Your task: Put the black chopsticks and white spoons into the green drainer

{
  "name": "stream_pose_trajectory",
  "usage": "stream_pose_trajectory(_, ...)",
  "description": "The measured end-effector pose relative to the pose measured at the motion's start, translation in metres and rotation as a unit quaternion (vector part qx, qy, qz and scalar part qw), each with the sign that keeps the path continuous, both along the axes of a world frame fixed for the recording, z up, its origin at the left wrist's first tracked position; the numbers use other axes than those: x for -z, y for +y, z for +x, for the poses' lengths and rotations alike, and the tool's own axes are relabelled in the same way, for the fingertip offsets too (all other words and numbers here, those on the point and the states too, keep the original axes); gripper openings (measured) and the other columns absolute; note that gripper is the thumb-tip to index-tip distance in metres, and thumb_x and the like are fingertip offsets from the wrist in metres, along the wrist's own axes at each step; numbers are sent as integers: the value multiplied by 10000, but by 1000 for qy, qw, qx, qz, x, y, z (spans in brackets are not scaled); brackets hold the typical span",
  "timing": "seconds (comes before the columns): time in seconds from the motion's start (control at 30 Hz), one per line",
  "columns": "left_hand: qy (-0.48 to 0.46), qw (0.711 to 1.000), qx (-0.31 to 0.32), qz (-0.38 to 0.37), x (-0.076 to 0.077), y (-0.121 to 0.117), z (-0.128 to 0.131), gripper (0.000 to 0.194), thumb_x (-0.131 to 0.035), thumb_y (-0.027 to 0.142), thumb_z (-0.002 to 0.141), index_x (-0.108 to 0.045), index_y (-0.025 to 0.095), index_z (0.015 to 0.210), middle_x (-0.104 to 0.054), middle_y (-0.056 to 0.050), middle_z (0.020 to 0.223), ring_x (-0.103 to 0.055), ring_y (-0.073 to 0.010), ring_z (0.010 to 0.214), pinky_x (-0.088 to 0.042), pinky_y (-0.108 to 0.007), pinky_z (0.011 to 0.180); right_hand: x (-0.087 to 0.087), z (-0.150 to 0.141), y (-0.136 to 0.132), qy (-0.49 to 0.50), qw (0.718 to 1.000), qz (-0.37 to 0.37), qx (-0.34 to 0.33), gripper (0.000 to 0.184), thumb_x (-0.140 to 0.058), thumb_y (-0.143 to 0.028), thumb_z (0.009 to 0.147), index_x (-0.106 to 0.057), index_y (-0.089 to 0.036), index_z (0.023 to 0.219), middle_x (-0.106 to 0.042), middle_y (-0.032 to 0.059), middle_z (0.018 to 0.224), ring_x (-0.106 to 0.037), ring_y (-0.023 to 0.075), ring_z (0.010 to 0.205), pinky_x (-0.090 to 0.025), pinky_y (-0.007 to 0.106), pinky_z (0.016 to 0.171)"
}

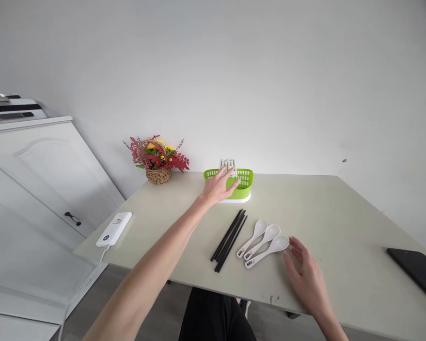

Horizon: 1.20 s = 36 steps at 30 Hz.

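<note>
A green slotted basket (246,192) on a white base stands at the back of the table by the wall. My left hand (218,187) reaches over its front with fingers spread, hiding part of it; whether it touches the rim I cannot tell. Nothing shows in that hand. Three white spoons (270,250) lie side by side, bowls pointing away, handles toward me. Beside the rightmost bowl rests my right hand (307,272), fingers loosely curved and apart, with nothing visible in it. Several black chopsticks (230,241) lie in a bunch left of the spoons.
A wicker basket of artificial flowers (158,175) stands at the back left. A white power bank (114,229) with a cable lies near the left edge, and a black phone (417,272) at the right. A white cabinet (49,189) adjoins the table (348,227).
</note>
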State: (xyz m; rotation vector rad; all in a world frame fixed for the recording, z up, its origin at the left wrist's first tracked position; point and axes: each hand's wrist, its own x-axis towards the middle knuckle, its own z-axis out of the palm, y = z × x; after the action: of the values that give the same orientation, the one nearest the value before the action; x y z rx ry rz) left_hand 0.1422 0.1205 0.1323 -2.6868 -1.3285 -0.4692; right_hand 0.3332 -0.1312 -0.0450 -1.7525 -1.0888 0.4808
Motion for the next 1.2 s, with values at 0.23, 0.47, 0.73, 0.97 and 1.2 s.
stream_pose_trajectory(0.23,1,995,98,-9,0,-26,58,608,-366,607,1051,-423,311,1579,-387,-78,1668,-677,-294,1200,-580,-431,928,-2,1,0,-3,1000,16,-1,590,-492,-551,971,-483,-220,1460,-585,137,1484,-591,310,1311,-483,461,1036)
stream_pose_trajectory(0.47,23,990,137,-29,-5,-40,68,620,-380,631,1033,-416,332,1575,-350,-50,1689,-710,-277,1120,-573,-415,933,-1,1,2,1,1000,25,-3,593,-505,-542,961,-492,-219,1458,-582,146,1479,-587,315,1309,-479,481,1051)
stream_pose_trajectory(0.73,38,980,194,-39,-5,-39,59,615,-427,575,1043,-341,339,1605,-296,-63,1713,-731,-236,1050,-574,-377,907,1,1,3,-15,1000,22,0,570,-490,-538,971,-491,-208,1435,-594,147,1460,-591,307,1303,-466,482,1067)
stream_pose_trajectory(0.97,41,980,193,-16,1,-48,62,623,-437,555,1051,-308,338,1621,-283,-83,1716,-709,-259,1113,-589,-371,874,4,0,4,-20,999,27,1,571,-500,-541,966,-500,-214,1434,-605,143,1447,-588,309,1309,-476,473,1057)
stream_pose_trajectory(1.2,-42,979,199,21,5,-60,46,495,-434,434,1077,-395,330,1560,-427,-96,1614,-708,-208,1044,-583,-356,905,3,0,4,-22,999,27,-1,539,-492,-525,972,-507,-222,1417,-610,141,1432,-596,306,1297,-491,475,1031)
